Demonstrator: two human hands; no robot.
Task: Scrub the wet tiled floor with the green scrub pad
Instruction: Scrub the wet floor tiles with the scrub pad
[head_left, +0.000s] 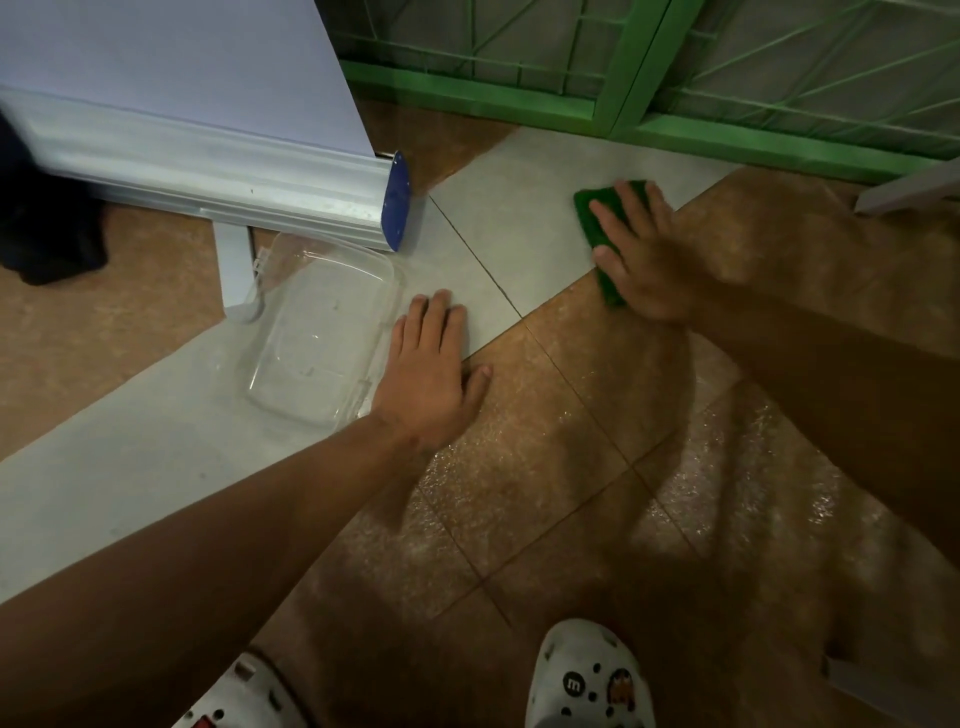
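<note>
Pressing flat on the green scrub pad (597, 228), the right hand (647, 260) sits at upper right of the frame, fingers spread over the pad, which lies on the pale grey strip of the tiled floor (545, 467) beside the brown tiles. Pad edges show past the fingertips and below the thumb side. Left hand (431, 374) at centre, palm down, fingers together, flat on the floor, holding nothing, well apart from the pad. Clear plastic container (317, 338) touches its left edge. Brown tiles glisten wet at lower right. White clogs (587, 680) at bottom.
</note>
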